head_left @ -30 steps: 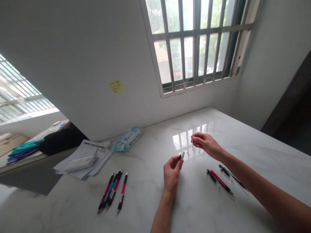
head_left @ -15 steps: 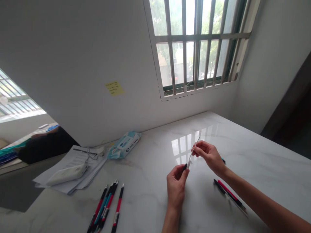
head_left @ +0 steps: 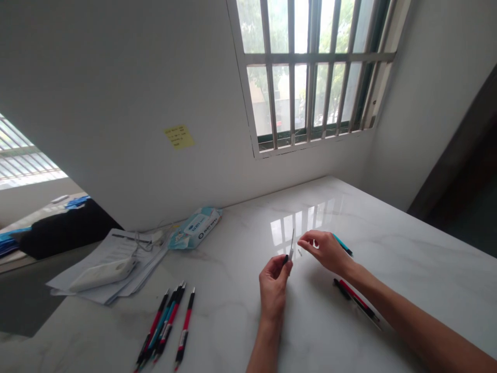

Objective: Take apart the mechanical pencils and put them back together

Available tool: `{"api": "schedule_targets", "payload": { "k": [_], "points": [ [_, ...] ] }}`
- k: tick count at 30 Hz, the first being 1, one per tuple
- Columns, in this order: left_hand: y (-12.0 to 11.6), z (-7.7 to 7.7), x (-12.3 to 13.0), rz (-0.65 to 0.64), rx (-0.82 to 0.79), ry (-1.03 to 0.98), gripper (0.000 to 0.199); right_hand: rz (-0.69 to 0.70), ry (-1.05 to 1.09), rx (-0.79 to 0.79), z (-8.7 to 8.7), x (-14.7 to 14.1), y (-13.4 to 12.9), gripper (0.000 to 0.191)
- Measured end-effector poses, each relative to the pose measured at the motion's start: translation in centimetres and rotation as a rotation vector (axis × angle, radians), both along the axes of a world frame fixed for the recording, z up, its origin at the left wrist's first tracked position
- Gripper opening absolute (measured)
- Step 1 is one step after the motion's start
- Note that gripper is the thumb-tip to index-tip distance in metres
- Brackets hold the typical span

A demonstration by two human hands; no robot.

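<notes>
My left hand [head_left: 274, 287] pinches a slim pen part [head_left: 291, 246], black at the base with a pale, see-through shaft standing upright. My right hand [head_left: 323, 252] hangs just to its right, fingers loosely apart, holding nothing I can see. A tiny pen piece [head_left: 299, 252] lies on the marble under those fingertips. Beyond that hand is a teal pen [head_left: 342, 244], partly hidden by it. Below my right forearm lie red-and-black pens [head_left: 355, 301]. Further left sits a bunch of red, teal and black pens [head_left: 161, 324], with a single red-and-black pen [head_left: 185, 329] beside it.
The white marble table [head_left: 349, 217] meets the wall under a barred window [head_left: 310, 72]. Papers [head_left: 108, 274] with a white pouch [head_left: 103, 274] and a blue-and-white wipes packet [head_left: 194, 229] lie at the far left. The table's right edge runs off toward a dark doorway.
My right hand has let go of the thin shaft and moved right, away from my left hand. The shaft now stands upright in my left hand. The view has shifted slightly.
</notes>
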State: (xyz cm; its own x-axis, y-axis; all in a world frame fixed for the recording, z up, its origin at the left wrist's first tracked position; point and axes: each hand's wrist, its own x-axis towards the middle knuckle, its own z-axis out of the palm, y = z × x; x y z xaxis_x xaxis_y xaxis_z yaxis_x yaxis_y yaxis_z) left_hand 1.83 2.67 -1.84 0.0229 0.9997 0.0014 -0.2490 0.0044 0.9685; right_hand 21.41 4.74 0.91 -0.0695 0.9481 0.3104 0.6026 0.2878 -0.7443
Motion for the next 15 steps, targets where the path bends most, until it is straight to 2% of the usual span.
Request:
{"api": "schedule_targets", "payload": {
  "k": [4, 9, 12, 15],
  "points": [
    [0.1, -0.4, 0.1, 0.014, 0.001, -0.016, 0.038, -0.055, -0.249, -0.077, -1.7, 0.3, 0.8, 0.023],
    [0.0, -0.3, 0.3, 0.084, 0.04, 0.035, 0.035, -0.015, -0.294, -0.071, -2.3, -0.6, 0.9, 0.017],
    [-0.1, -0.3, 0.1, 0.124, 0.073, 0.143, 0.031, 0.007, -0.238, -0.051, -1.9, -0.3, 0.7, 0.019],
    [-0.2, -0.6, 0.0, 0.155, 0.117, 0.25, 0.029, 0.017, -0.029, -0.076, -1.6, 0.8, 1.0, 0.018]
  ]
}}
